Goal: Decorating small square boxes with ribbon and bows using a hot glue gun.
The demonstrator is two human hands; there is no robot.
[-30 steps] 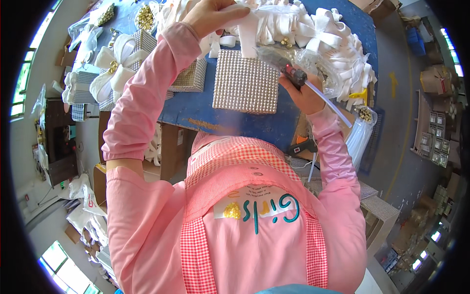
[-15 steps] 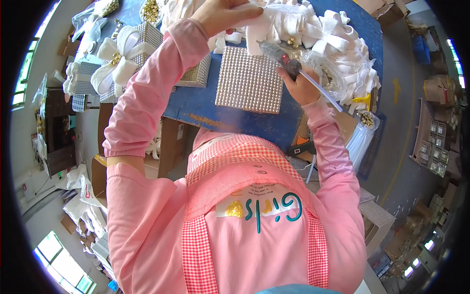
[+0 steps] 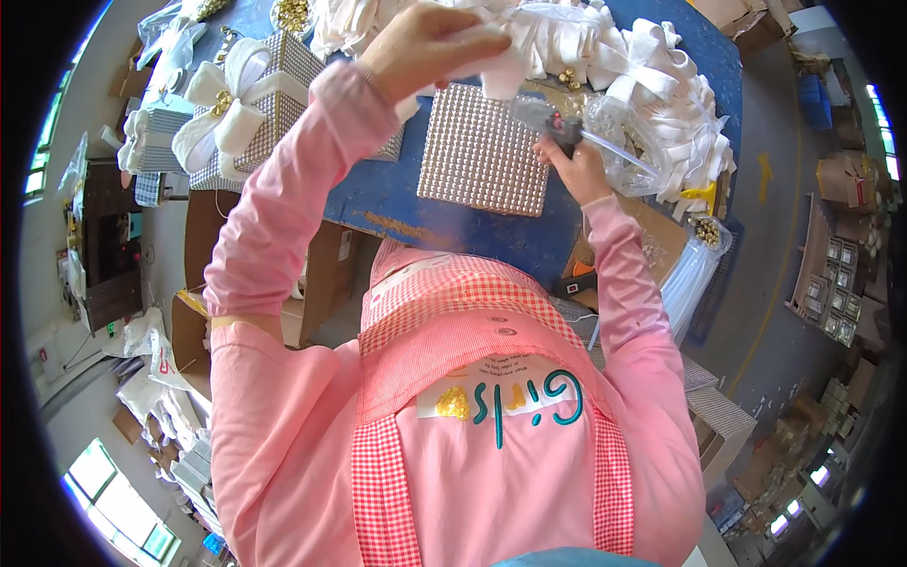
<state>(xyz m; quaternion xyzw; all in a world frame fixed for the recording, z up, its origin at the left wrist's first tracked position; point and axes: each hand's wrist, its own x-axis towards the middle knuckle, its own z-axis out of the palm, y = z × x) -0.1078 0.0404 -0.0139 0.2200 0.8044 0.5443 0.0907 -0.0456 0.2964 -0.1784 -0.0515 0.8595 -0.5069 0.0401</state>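
My left hand (image 3: 425, 49) is closed on a white fabric ribbon (image 3: 504, 77), pinched between thumb and fingers above the far edge of a box. The ribbon's loose end hangs down. My right hand (image 3: 581, 172) grips a dark hot glue gun (image 3: 565, 130), its nozzle pointing left toward the hanging ribbon. A white glue stick (image 3: 622, 156) pokes out of its back. Under both hands, the square box (image 3: 482, 156), covered in rows of pearly beads, lies on the blue table (image 3: 435, 227). Whether the nozzle touches the ribbon, I cannot tell.
White ribbons and bows (image 3: 661, 113) are heaped at the far right, beside crumpled clear plastic (image 3: 619, 142). Boxes with a white bow (image 3: 227, 104) stand at the left. Gold beads (image 3: 291, 14) sit at the back. A bag of glue sticks (image 3: 694, 274) hangs by the right edge.
The glue gun has come slightly nearer to me and to the right. My left hand has shifted a little, and the ribbon's end now hangs shorter and bent.
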